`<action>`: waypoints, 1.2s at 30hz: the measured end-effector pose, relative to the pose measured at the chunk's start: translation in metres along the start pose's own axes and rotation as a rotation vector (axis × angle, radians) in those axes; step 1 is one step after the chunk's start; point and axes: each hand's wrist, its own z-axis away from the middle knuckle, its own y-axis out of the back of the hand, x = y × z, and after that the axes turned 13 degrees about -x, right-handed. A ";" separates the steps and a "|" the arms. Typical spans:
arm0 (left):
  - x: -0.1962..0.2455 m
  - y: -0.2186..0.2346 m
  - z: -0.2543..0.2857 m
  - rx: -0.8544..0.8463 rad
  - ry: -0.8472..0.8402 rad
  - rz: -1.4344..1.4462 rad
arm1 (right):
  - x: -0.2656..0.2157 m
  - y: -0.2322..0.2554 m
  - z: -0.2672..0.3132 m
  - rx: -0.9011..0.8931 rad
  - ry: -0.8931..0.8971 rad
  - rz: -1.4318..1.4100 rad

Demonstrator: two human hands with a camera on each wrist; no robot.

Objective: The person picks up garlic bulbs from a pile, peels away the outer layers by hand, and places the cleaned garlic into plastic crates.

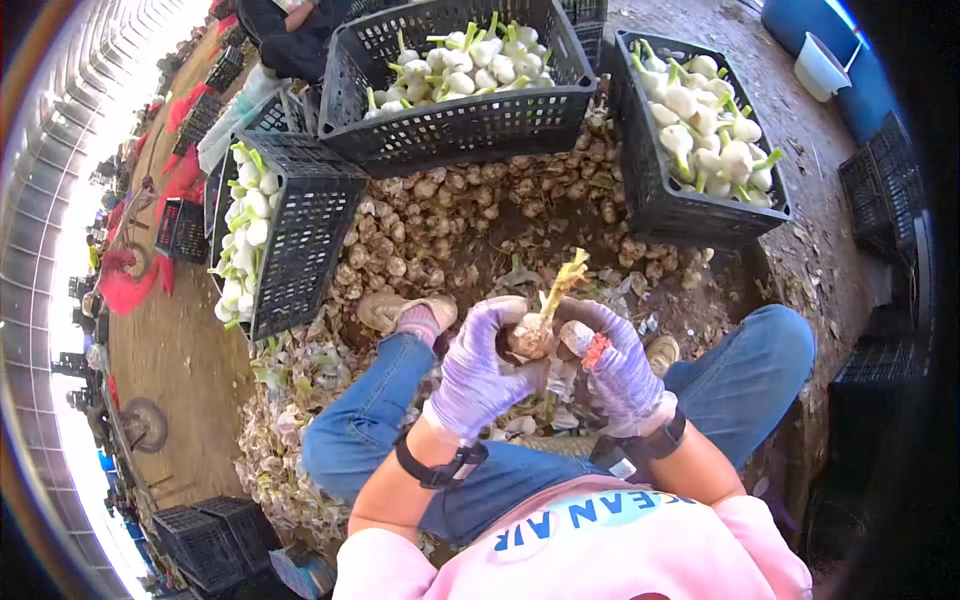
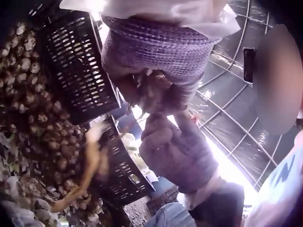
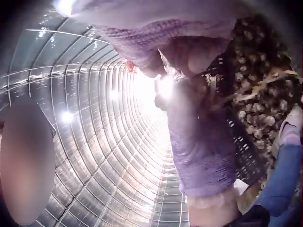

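Observation:
In the head view my gloved left hand (image 1: 483, 362) grips a garlic bulb (image 1: 531, 338), brown-skinned with a yellowish stalk (image 1: 566, 283) pointing up. Close on the other side of the bulb is my gloved right hand (image 1: 615, 362), its fingers curled in at the stalk's base. A red-orange band (image 1: 596, 350) shows on the right thumb. In the right wrist view a pale papery strip (image 3: 164, 62) shows between the right fingers and the bulb. Both hands meet around the bulb in the left wrist view, which hides most of it.
Black crates of peeled white garlic stand ahead (image 1: 455, 130), at left (image 1: 305, 235) and at right (image 1: 690, 215). Unpeeled bulbs (image 1: 410, 225) heap between them. Shed skins (image 1: 270, 450) litter the ground by my legs. Another person (image 1: 290, 40) sits beyond the crates.

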 end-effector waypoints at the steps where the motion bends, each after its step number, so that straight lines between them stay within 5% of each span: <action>1: 0.008 -0.003 0.003 0.042 -0.111 -0.134 | -0.003 -0.001 0.006 -0.006 0.009 0.004; 4: 0.031 -0.009 0.011 0.012 -0.329 -0.414 | -0.015 -0.008 0.025 -0.057 0.013 0.073; 9: 0.039 -0.017 0.028 0.003 -0.358 -0.429 | -0.016 0.001 0.042 -0.096 -0.027 0.135; 11: 0.032 -0.026 0.035 -0.004 -0.223 0.047 | -0.023 0.001 0.049 -0.111 -0.056 0.172; 13: 0.035 -0.032 0.040 -0.013 -0.201 0.140 | -0.027 0.002 0.054 -0.140 -0.073 0.231; 15: 0.042 -0.036 0.042 -0.030 0.007 0.837 | -0.025 0.002 0.057 -0.157 -0.067 0.196; 16: 0.041 -0.038 0.043 -0.033 -0.007 0.888 | -0.024 0.001 0.059 -0.173 -0.064 0.160; 25: 0.042 -0.046 0.056 0.096 -0.164 0.452 | -0.026 -0.013 0.070 -0.183 0.004 0.147; 31: 0.054 -0.051 0.066 0.083 -0.028 0.932 | -0.019 -0.011 0.073 -0.233 -0.022 0.049; 34: 0.046 -0.051 0.070 0.102 -0.115 0.560 | -0.014 -0.016 0.072 -0.223 0.049 0.193; 36: 0.055 -0.055 0.076 0.152 -0.042 0.759 | -0.018 -0.016 0.077 -0.252 -0.019 0.136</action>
